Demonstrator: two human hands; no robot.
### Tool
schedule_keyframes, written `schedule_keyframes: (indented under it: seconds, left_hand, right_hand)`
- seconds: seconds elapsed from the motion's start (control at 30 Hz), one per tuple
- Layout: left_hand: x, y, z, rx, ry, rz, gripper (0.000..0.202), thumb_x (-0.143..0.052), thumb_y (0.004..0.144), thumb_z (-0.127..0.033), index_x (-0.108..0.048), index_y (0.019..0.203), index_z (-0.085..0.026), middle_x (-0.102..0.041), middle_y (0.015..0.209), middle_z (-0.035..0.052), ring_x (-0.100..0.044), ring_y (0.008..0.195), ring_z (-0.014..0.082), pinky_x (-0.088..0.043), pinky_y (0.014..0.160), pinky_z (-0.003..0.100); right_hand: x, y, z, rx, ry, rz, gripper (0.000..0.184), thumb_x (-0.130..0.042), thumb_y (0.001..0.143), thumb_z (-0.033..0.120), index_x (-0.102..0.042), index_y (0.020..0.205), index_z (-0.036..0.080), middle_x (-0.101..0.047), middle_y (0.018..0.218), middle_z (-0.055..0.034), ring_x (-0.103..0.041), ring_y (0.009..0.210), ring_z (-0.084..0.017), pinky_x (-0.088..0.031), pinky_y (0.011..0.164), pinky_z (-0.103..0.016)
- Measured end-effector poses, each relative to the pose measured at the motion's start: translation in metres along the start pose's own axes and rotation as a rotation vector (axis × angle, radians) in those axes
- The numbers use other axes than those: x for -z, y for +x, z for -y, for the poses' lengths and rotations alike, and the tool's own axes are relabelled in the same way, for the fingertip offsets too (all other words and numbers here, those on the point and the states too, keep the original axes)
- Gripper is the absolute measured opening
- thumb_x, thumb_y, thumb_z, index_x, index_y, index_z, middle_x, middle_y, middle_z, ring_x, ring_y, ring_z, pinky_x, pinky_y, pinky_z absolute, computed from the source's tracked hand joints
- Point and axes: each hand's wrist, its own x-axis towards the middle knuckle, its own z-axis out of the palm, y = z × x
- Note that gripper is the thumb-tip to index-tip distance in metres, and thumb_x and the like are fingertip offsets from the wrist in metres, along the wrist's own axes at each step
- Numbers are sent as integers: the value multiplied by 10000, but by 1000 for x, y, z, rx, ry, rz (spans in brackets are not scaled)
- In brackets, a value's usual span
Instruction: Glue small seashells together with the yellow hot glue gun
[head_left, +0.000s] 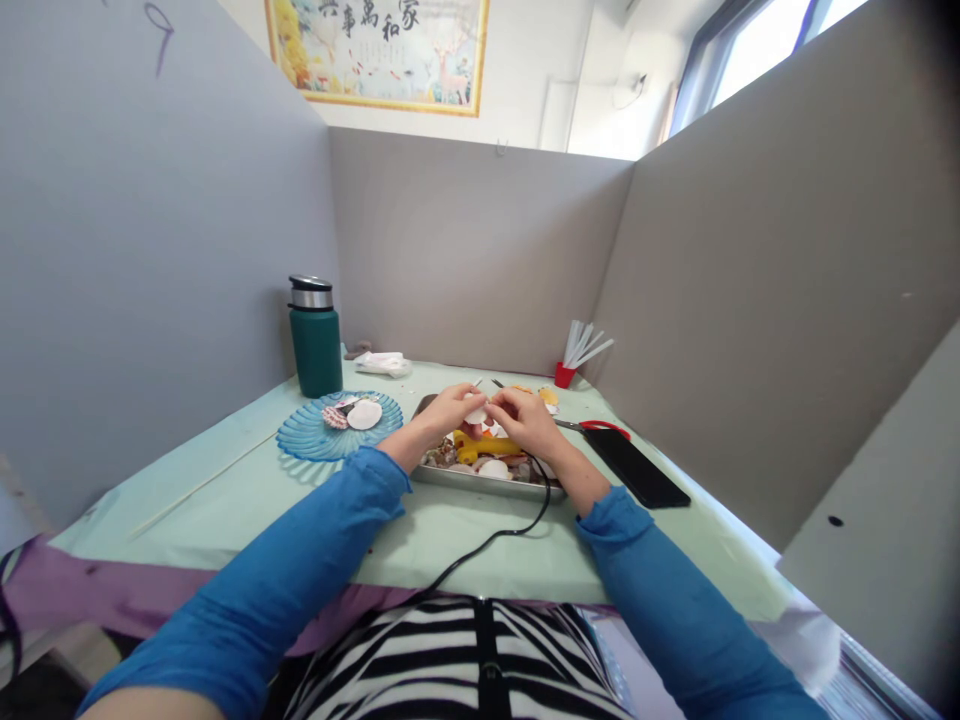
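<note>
Both my hands meet over a metal tray [480, 484] holding shells and a yellow glue gun [480, 446]. My left hand [447, 410] is closed on a small white shell [475, 411]. My right hand [525, 417] pinches the same shell from the other side, fingers curled. A black cable [487, 541] runs from the tray toward me. Left of the tray a blue glass plate [315, 443] carries a white shell [364, 414] and a pinkish one [334, 417].
A green flask [315, 338] stands at the back left, a white cloth [381, 363] beside it. A red cup of white sticks [566, 371] is at the back right. Red-handled scissors [600, 427] and a black phone [636, 467] lie to the right. Grey partitions enclose the table.
</note>
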Motion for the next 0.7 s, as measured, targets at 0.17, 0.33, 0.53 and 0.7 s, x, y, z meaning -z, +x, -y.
schedule_keyframes:
  seconds: [0.17, 0.33, 0.53, 0.7]
  left_hand:
    - [1, 0, 1, 6, 4, 5, 243, -582, 845, -369, -500, 798, -145, -615, 653, 8, -561, 454, 94, -493, 507, 248]
    - [2, 1, 3, 2, 20, 16, 279, -597, 833, -411, -500, 799, -152, -597, 628, -2, -560, 448, 97, -486, 498, 241]
    - [2, 2, 5, 9, 25, 8, 285, -600, 830, -422, -504, 805, -155, -610, 647, 7, -565, 448, 102, -489, 501, 250]
    - [3, 3, 5, 9, 24, 6, 282, -603, 828, -419, -504, 812, -155, -614, 646, 5, -563, 443, 98, -486, 495, 242]
  right_hand:
    - [0, 0, 0, 5, -5, 5, 235, -538, 879, 323, -626, 718, 175, -602, 633, 2, -477, 571, -111, -334, 573, -236]
    - [0, 0, -1, 4, -8, 9, 233, -545, 873, 324, -615, 706, 177, -595, 623, 1, -473, 566, -114, -329, 566, -237]
    - [0, 0, -1, 7, -18, 5, 233, -541, 876, 328, -623, 716, 182, -601, 634, -6, -482, 586, -123, -334, 571, -240]
    - [0, -1, -1, 0, -20, 13, 240, -535, 881, 332, -633, 722, 182, -612, 647, -10, -488, 595, -125, -339, 576, -241]
